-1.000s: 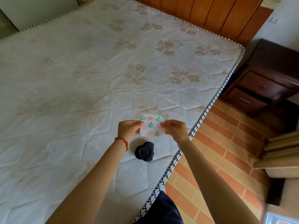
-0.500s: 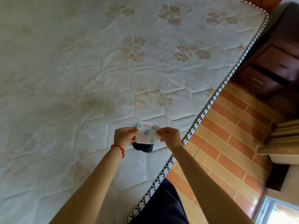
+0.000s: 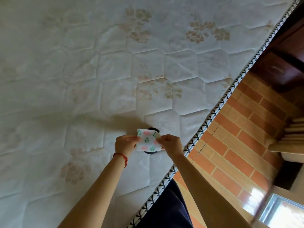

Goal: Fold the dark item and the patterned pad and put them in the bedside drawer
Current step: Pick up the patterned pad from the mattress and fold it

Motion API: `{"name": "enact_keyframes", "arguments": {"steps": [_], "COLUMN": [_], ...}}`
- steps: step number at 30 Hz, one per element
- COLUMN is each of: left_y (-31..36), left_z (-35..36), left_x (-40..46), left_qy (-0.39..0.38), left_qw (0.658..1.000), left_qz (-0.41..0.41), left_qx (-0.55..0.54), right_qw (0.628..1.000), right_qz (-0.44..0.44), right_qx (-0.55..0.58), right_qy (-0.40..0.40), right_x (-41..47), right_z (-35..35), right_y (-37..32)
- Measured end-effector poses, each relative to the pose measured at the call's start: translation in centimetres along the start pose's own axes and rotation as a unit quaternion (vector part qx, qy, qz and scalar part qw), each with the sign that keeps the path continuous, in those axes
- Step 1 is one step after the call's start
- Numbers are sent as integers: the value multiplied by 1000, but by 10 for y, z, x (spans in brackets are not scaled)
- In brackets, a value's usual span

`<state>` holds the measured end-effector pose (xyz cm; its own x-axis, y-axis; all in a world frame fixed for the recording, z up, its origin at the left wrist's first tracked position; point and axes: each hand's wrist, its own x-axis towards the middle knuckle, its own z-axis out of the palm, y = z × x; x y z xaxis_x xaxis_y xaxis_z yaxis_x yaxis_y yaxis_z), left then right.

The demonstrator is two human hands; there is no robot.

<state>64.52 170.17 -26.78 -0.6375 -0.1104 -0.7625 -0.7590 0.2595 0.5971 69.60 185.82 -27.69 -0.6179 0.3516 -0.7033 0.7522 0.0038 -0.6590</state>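
The patterned pad (image 3: 147, 141), white with green sprigs and pink hearts, is folded to a small square and held just above the mattress. My left hand (image 3: 125, 143) pinches its left edge and my right hand (image 3: 171, 145) pinches its right edge. The dark item (image 3: 153, 129), folded small, lies on the mattress directly under the pad; only slivers of it show above and below the pad. The dark wooden bedside cabinet (image 3: 283, 69) with its drawers stands at the upper right, partly cut off by the frame.
The white quilted mattress (image 3: 98, 71) fills most of the view, its braided edge (image 3: 212, 116) running diagonally at the right. Beyond it is orange brick-pattern floor (image 3: 238, 145). Stacked pale slats (image 3: 294, 132) sit at the far right. My dark trousers (image 3: 166, 209) are below.
The pad, still held in both hands, has come down over the dark item, now almost hidden beneath it. My view has tilted down and closer to the mattress.
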Motion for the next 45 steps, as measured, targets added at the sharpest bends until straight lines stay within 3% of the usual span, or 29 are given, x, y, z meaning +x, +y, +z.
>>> {"name": "enact_keyframes", "arguments": {"steps": [11,17,24,31,45], "left_y": [-18,-23,-29,-27,-24], "left_z": [-1,-2,-8,-11,-7], "left_x": [15,21,30,35,29], "left_qy": [12,41,8,-51,-66], "left_qw": [996,987,993,994,998], "left_qz": [41,57,33,21,-4], "left_qx": [83,141,110,98,19], "right_qw": [999,998,996,999,995], "right_qz": [31,-4,-25,-5,35], "right_qx": [-3,-48,-72,-19,86], "right_qy": [11,48,52,39,43], "right_x": [12,14,10,11,9], "right_z": [12,14,18,20,20], "right_y": [16,20,18,16,19]}}
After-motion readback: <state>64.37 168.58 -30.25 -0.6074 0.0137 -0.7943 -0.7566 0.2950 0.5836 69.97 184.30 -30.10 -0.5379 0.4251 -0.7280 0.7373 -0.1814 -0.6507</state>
